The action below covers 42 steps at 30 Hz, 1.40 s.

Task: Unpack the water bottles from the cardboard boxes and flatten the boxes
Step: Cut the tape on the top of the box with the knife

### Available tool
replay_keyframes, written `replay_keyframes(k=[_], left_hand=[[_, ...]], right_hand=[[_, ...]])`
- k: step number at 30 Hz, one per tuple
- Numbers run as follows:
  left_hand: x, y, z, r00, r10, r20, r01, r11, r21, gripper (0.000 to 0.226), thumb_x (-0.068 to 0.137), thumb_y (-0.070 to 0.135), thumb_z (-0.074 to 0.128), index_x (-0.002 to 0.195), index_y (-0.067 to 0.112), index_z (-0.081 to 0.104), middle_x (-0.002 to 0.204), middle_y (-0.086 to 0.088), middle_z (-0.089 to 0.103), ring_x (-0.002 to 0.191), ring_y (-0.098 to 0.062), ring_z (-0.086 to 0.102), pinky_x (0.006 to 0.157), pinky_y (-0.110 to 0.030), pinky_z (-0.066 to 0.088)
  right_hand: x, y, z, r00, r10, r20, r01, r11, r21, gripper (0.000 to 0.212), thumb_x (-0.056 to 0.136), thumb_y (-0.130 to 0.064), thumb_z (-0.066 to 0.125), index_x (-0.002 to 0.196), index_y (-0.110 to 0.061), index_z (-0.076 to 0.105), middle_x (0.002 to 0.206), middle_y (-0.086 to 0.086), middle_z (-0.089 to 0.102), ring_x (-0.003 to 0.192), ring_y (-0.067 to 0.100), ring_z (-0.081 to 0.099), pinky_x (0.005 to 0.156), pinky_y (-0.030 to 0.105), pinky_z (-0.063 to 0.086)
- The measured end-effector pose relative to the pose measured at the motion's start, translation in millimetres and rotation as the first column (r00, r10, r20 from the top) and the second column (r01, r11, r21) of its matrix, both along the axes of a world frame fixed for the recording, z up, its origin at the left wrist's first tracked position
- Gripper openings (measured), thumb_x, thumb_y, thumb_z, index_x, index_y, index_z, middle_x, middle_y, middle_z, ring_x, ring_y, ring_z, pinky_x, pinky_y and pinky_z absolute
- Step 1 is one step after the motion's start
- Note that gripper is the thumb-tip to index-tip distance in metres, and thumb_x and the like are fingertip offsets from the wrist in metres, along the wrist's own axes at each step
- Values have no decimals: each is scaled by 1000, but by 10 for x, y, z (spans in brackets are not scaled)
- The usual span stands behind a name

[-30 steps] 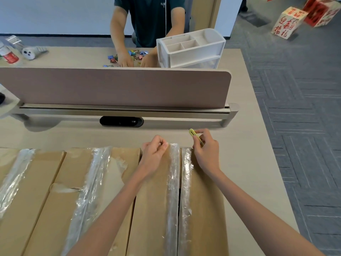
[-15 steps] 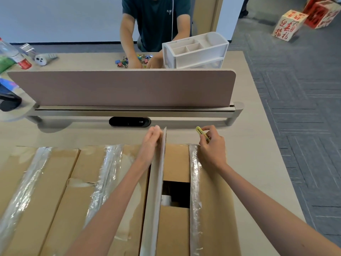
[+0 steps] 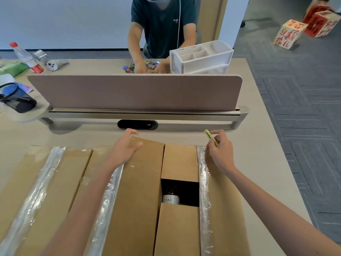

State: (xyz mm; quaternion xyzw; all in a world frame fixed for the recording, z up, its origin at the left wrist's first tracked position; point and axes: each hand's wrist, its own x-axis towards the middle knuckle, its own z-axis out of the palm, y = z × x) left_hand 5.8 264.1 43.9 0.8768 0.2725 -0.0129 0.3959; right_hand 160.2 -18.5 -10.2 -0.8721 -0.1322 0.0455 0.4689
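Now the flap (image 3: pixel 140 191) our left hand (image 3: pixel 124 148) grips lies flat, no longer upright, baring a bottle (image 3: pixel 170 196) mid-frame; our right hand (image 3: pixel 221 154) pinches the cutter (image 3: pixel 210 136).

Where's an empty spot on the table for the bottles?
Two bare patches of table: the strip between the boxes and the divider rail, and the stretch right of the open box, beyond the right hand with its yellow cutter. Boxes fill the near side; the left end is cluttered round the black mesh cup.
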Motion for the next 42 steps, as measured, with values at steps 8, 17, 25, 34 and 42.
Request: replay_keyframes(k=[8,17,25,34,42], left_hand=[[-196,-137,-528,998,-41,-44,56,906,420,55,105,44,14,151,21,32,152,-4,40,143,-19,29,120,-39,17],[52,-390,-499,984,-140,-105,175,761,624,65,101,49,5,157,15,6,164,-2,-13,150,-15,-17,121,-44,-7],[541,-1276,-267,932,-340,129,284,902,325,36,99,49,30,103,22,53,108,8,52,102,-11,44,94,-28,35],[667,-1641,-415,967,-216,-136,219,976,4,67,95,64,35,64,8,55,56,2,51,55,-13,51,75,-31,48],[680,-1667,-478,968,-203,-147,201,979,-28,48,94,54,50,85,11,70,81,5,66,94,-9,46,93,-34,32]], right_hand=[[18,1,-15,1000,-11,10,12,998,-55,22,92,-10,49,107,-27,51,72,4,64,54,25,51,53,41,43],[147,-52,84,986,52,-158,-46,998,42,20,91,-4,51,103,-19,56,71,3,67,44,18,54,50,30,45],[429,-193,311,927,176,-330,-125,978,168,12,92,-2,54,104,-4,55,74,16,67,45,22,47,40,23,40],[691,-341,394,777,450,-440,-474,878,62,3,89,0,59,91,-2,57,67,13,69,40,18,43,40,23,36],[867,-217,484,707,568,-421,-671,728,-144,10,85,-16,69,78,-13,63,60,1,69,59,5,57,60,27,39]])
